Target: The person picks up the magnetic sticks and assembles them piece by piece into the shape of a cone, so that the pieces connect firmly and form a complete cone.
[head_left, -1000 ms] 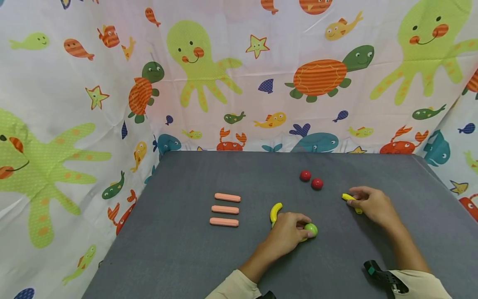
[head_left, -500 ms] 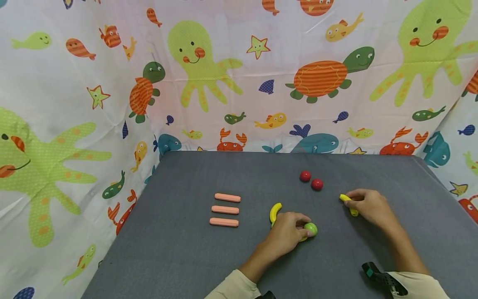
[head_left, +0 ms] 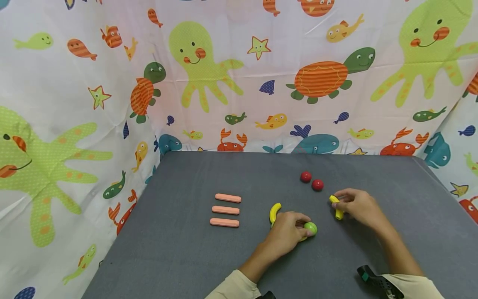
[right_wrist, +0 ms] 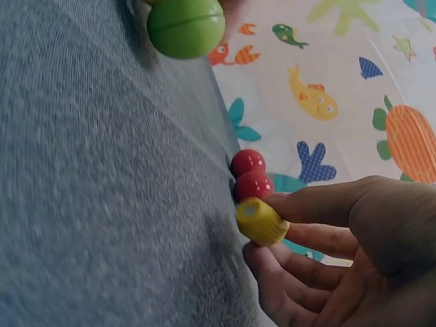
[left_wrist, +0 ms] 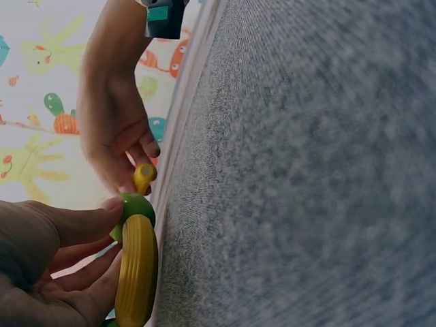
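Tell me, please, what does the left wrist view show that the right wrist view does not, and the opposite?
Only left wrist: the black wrist device at the top, and the long side of a ridged toy banana.

Only right wrist: two red balls.

Both: the green ball, the right hand pinching another toy banana, the gray table and the sea-animal cloth.

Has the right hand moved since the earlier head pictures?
Yes, to the left: the right hand is now closer to the nearer red ball.
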Demonstrator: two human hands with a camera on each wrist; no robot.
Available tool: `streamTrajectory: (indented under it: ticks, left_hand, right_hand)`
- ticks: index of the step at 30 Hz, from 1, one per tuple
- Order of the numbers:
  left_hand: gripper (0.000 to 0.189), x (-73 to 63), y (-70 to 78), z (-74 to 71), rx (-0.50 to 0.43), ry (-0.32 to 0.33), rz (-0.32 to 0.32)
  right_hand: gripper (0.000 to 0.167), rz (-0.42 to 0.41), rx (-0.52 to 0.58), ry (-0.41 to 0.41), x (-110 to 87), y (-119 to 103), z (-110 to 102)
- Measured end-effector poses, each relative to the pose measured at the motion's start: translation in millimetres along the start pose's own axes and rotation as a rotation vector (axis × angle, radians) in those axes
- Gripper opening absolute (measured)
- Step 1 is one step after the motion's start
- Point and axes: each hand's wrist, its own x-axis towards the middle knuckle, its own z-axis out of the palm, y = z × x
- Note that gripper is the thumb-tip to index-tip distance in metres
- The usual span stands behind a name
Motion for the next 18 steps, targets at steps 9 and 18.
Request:
streamTrajectory:
  ticks: [9, 18]
  left_hand:
    - [0.026, -0.5, -1.6, 0.7, -0.007, 0.010, 0.015]
    - [0.026, -0.1, -1.6, 1.3, -0.013, 0.014, 0.017]
  right_hand:
    - [0.045, -0.025, 0.139, -0.088, -2.9, -15, 15]
    - [0.045, -0.026, 0.171, -0.116, -7.7, -30, 25]
